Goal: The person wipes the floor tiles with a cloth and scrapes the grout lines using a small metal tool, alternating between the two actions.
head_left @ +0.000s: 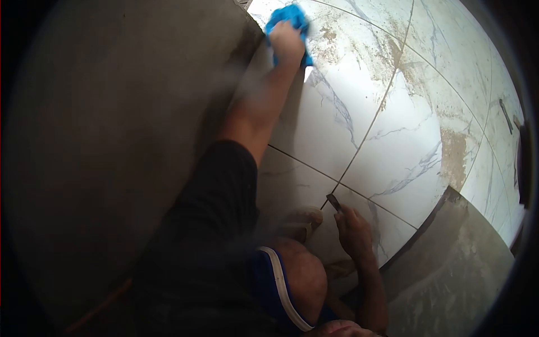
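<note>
My left hand [287,42] is closed on a bright blue cloth [292,14], pressing it against the white marble-patterned floor tiles [331,121] near the dark wall side. That arm is stretched far out in a black sleeve, and the hand is slightly smeared by motion. Brown dirt [331,48] marks the tile just right of the cloth. Close to my body, my right hand [355,229] grips a narrow, flat, dark tool [334,202]. The tool's end points at the spot where the tile joints [339,182] cross. Its handle is mostly hidden in the fingers.
A sandalled foot [307,221] and a bent knee [300,272] in blue shorts are close to the right hand. A grey slab [449,264] lies at the lower right. Brown residue [453,154] covers a tile edge. Another thin tool [506,116] lies far right.
</note>
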A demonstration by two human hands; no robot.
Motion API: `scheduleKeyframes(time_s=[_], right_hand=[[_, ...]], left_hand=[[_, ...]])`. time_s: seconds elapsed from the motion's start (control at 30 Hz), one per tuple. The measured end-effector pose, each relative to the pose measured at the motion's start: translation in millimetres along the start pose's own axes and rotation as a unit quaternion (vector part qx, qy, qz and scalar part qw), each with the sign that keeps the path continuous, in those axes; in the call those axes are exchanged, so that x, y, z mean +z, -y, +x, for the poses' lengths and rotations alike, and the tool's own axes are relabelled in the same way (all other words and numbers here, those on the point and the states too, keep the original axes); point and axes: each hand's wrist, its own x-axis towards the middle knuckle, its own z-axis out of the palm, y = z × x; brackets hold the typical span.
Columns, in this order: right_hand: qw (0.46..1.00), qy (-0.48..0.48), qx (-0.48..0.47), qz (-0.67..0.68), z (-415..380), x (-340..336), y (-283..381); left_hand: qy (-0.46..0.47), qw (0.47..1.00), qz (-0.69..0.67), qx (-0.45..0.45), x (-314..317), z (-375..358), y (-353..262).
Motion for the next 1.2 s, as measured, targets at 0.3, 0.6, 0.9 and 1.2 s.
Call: scheduleKeyframes(time_s=[0.3,0.6,0.9,1.2], right_hand=[[0.999,0.013,-0.001,-0.037,-27.2,-102.5,-54.8],[0.994,-0.005,0.086,-0.065,-36.7,-184.0,-22.7],[0.991,-0.006,0.091,-0.098,-17.6,-232.0,1.3],[0.925,0.108,-0.208,-0.301,90.4,-125.3,-40.1]], left_hand=[[-0.010,0.953,-0.088,-0.291,-141.9,-199.1,10.8],[0.128,0.990,-0.016,0.058,-24.1,-81.7,-70.9],[0.019,0.989,-0.093,0.116,-92.4,-112.6,-34.7],[-0.025,0.975,0.173,-0.136,-44.5,-66.7,-13.3]])
